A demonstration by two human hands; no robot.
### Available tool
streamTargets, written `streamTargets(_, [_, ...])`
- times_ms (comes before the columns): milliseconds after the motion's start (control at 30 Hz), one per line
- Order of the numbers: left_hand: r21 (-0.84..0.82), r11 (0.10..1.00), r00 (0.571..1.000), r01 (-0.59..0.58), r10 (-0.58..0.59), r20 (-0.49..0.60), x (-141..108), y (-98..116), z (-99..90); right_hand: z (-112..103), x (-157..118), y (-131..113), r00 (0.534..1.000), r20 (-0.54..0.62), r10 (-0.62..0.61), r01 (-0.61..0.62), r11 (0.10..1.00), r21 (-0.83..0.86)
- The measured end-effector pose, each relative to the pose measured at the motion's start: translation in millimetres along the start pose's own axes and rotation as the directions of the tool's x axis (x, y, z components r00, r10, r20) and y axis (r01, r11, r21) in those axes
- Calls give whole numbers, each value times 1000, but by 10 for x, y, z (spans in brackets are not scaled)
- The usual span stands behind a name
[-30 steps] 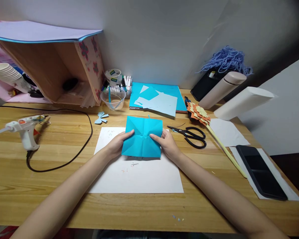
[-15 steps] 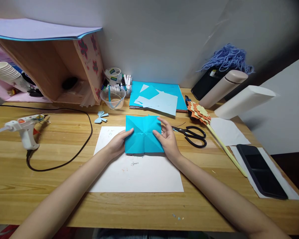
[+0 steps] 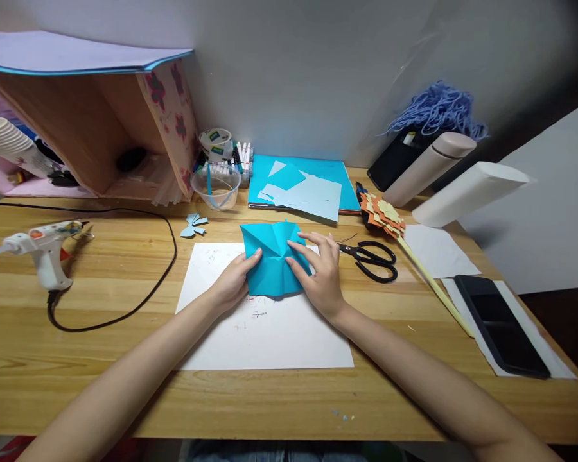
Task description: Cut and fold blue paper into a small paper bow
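Observation:
A creased blue paper (image 3: 270, 273) is raised above a white sheet (image 3: 293, 346) that bears small marks. My left hand (image 3: 234, 279) grips its left edge, thumb on top and fingers hidden beneath. On the right side of the blue paper lies my right hand (image 3: 322, 273), its fingers apart and the fingertips on the upper face near the middle. The folds meet at the paper's centre, and its surface is bent rather than flat. Black-handled scissors (image 3: 373, 261) rest just right of my right hand.
At left are a glue gun (image 3: 51, 253) with a looping cord and a cut light-blue paper piece (image 3: 193, 225). Behind stand a clear bowl (image 3: 216, 187) and a blue folder (image 3: 260, 186) with scraps. An orange paper flower (image 3: 383, 215) and a phone (image 3: 501, 326) lie right.
The blue paper has bent and its right edge has drawn inward. My right hand has moved from that edge onto the upper face, with its fingers spread. My left hand still grips the left edge.

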State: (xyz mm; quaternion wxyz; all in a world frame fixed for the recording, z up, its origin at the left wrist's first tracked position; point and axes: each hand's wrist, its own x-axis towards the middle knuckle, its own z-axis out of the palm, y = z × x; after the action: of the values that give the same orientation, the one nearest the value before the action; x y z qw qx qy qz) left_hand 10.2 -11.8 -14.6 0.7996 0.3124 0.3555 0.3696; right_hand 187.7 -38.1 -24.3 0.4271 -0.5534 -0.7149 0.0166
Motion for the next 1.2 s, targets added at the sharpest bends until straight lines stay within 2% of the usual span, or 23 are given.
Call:
streamTargets(300, [-55, 998, 1000, 19, -19, 14, 4, 10, -17, -16, 6, -19, 998, 62, 13, -18, 996, 89])
streamTargets(367, [-67, 997, 1000, 26, -25, 16, 6, 23, -17, -9, 2, -23, 996, 67, 59, -68, 987, 143])
streamTargets(433, [-71, 997, 1000, 24, -23, 14, 10, 33, -20, 16, 0, -10, 986, 34, 161, -164, 956, 243])
streamTargets(500, [-71, 997, 1000, 17, -17, 4, 16, 40, -28, 54, 8, 28, 951, 24, 309, -291, 862, 415])
streamTargets(533, [-69, 998, 1000, 13, -14, -5, 19, 42, -33, 74, 17, 54, 922, 65, 382, -359, 779, 513])
streamTargets(600, [-59, 998, 1000, 12, -14, -27, 25, 45, -45, 100, 46, 110, 845, 258, 469, -507, 546, 667])
streamTargets(633, [-51, 999, 999, 16, -18, -40, 26, 47, -50, 103, 65, 133, 800, 375, 469, -577, 429, 695])
streamTargets(700, [-28, 999, 997, 28, -29, -65, 28, 54, -56, 91, 103, 162, 742, 536, 403, -656, 268, 706])
streamTargets(833, [49, 998, 997, 32, -28, -79, 29, 69, -65, 36, 138, 152, 689, 682, 243, -721, 136, 680])
streamTargets(900, [125, 991, 997, 40, -32, -65, 30, 68, -72, 21, 131, 141, 666, 712, 221, -742, 109, 661])
streamTargets(967, [258, 966, 994, 12, 16, -104, 22, 55, -70, 21, 116, 139, 663, 713, 230, -745, 99, 660])
streamTargets(1000, [345, 938, 982, -37, 98, -160, 11, 45, -61, 25, 109, 141, 661, 711, 240, -745, 98, 660])
streamTargets(1033, [451, 886, 949, -107, 226, -218, -6, 33, -44, 30, 102, 144, 659, 708, 252, -746, 97, 659])
streamTargets(1067, [572, 800, 882, -181, 389, -265, -30, 20, -20, 36, 97, 147, 658, 705, 264, -746, 98, 659])
streamTargets(1100, [690, 677, 783, -256, 564, -262, -59, 7, 10, 42, 93, 147, 657, 701, 276, -745, 99, 660])
streamTargets(1133, [813, 504, 695, -292, 696, -182, -91, -7, 45, 46, 90, 146, 657, 696, 288, -744, 102, 660])
streamTargets(1167, [898, 321, 654, -302, 755, -50, -123, -21, 80, 49, 89, 142, 659, 690, 299, -742, 104, 663])
streamTargets(1200, [935, 154, 640, -321, 763, 94, -152, -36, 114, 49, 89, 135, 661, 686, 305, -739, 104, 665])
